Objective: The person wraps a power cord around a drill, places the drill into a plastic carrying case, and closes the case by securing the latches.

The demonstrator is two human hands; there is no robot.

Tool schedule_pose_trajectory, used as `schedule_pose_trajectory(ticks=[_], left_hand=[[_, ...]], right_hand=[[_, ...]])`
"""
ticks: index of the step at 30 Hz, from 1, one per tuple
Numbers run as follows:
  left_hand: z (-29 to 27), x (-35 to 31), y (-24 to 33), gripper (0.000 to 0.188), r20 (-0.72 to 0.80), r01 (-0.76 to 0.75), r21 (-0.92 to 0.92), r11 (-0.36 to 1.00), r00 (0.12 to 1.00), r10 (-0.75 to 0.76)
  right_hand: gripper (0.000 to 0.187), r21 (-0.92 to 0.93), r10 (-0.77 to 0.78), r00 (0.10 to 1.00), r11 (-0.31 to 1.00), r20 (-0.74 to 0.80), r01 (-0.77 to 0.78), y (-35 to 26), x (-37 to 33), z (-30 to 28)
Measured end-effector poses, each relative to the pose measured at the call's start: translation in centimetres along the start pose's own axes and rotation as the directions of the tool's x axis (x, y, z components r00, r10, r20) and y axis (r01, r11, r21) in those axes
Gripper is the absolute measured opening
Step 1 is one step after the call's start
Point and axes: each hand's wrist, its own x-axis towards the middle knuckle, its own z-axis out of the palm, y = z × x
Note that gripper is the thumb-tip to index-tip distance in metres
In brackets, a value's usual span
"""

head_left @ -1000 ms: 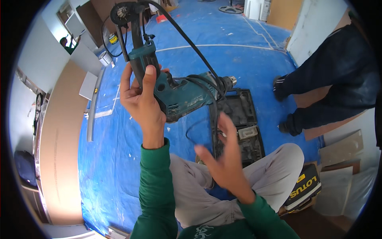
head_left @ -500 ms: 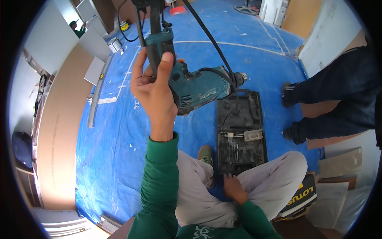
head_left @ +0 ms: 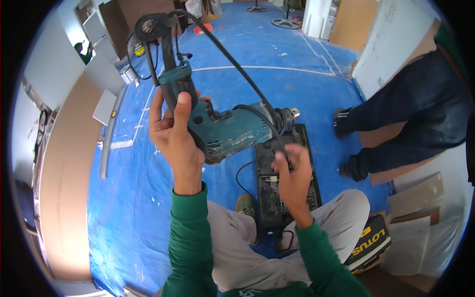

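Bright daylight shows at the upper left, and glare whitens the blue floor sheet toward the lower left; the lower right is dimmer, the right hand slightly blurred, straight edges bowing near the black rim

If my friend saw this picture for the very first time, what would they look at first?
Probably the big teal drill, held up near the middle in the left hand, with its black cord looping above it. Next might be the bright blue floor covering spread underneath, and the open black case lying below the drill, partly behind the right hand.
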Motion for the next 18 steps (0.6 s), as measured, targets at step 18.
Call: schedule_pose_trajectory(ticks=[18], left_hand=[[-4.5, -10.4, 6.4, 0.043, 0.067, 0.377, -0.153, 0.913, 0.926, -0.371]], right_hand=[[0.023, -0.055, -0.656, 0.459, 0.538, 0.599, 0.841, 1.5, 5.2, -2.1]])
